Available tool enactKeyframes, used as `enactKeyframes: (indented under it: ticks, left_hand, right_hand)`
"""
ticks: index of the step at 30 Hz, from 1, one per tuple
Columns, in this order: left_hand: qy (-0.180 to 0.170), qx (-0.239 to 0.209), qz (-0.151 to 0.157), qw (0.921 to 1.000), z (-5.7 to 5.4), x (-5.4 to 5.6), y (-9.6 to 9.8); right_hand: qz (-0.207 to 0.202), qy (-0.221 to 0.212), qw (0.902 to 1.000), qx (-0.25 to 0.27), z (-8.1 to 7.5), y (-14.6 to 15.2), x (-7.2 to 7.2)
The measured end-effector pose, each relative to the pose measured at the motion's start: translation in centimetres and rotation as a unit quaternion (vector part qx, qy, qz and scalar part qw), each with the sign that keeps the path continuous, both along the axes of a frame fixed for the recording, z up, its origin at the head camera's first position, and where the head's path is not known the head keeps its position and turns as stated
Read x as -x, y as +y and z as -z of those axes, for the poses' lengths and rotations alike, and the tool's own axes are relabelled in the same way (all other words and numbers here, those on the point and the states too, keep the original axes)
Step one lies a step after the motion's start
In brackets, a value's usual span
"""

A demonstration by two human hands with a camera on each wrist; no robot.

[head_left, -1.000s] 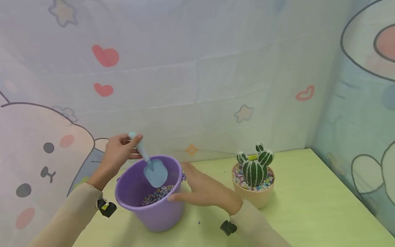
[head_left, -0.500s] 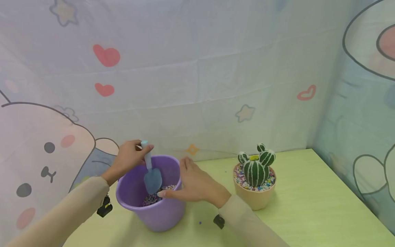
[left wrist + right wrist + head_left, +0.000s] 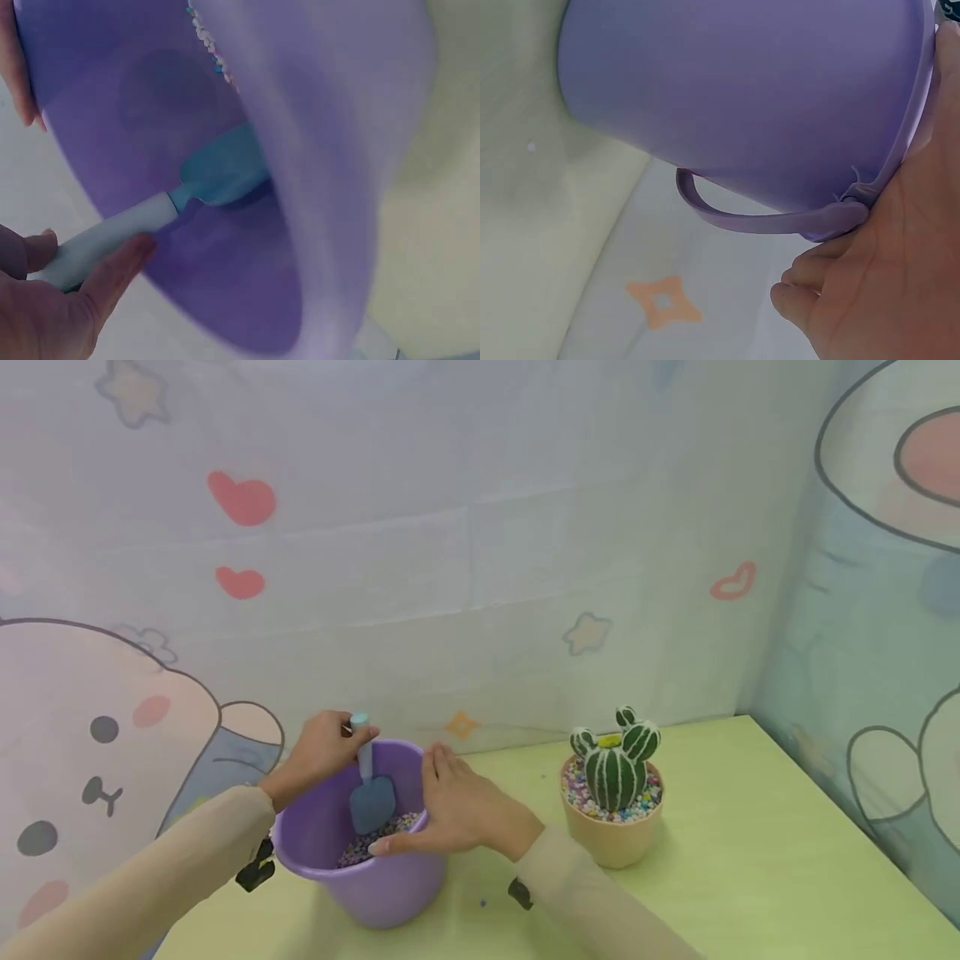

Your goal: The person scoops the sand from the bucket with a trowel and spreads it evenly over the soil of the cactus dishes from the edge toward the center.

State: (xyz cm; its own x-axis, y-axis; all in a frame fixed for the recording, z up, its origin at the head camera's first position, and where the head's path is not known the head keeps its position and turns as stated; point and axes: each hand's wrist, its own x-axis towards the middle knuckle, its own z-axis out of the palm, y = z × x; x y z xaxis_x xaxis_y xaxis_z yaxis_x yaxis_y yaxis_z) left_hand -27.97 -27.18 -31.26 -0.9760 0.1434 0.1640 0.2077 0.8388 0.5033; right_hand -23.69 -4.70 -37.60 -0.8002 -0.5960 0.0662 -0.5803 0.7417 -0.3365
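My left hand (image 3: 326, 753) grips the pale handle of a small toy shovel (image 3: 372, 806). Its blue blade points down inside a purple bucket (image 3: 382, 893), over a bed of small multicoloured pebbles (image 3: 352, 853). In the left wrist view, the blade's tip (image 3: 232, 165) goes out of sight behind the bucket's near wall. My right hand (image 3: 465, 810) rests on the bucket's right rim, thumb over the near edge and fingers fairly straight towards the back. The right wrist view shows the palm against the rim and the bucket's handle (image 3: 750, 223) hanging outside.
To the right stands a peach-coloured pot (image 3: 615, 843) with a striped green cactus (image 3: 615, 777) set in coloured pebbles. One loose dark bead (image 3: 483, 902) lies on the light green table (image 3: 750, 860). A printed cloth (image 3: 510, 552) hangs behind.
My left hand has lowered the shovel deeper into the bucket and turned it more upright. My right hand has slid left, its thumb further over the rim.
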Motion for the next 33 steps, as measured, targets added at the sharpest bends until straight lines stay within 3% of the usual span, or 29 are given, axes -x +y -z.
enactKeyframes:
  ticks: [12,17,33]
  left_hand:
    - [-0.010,-0.027,-0.091,0.9954,1.7,-0.3,0.6]
    - [-0.025,-0.046,-0.103,0.9933,2.6,0.0,1.1]
    - [-0.050,-0.053,-0.141,0.9873,3.0,-0.3,0.4]
  right_hand:
    - [0.000,-0.018,0.9996,0.023,0.1,-0.3,0.0]
    - [0.006,-0.026,0.9991,0.034,0.3,-0.1,0.0]
    - [-0.003,-0.024,0.9985,0.049,0.4,-0.1,0.0]
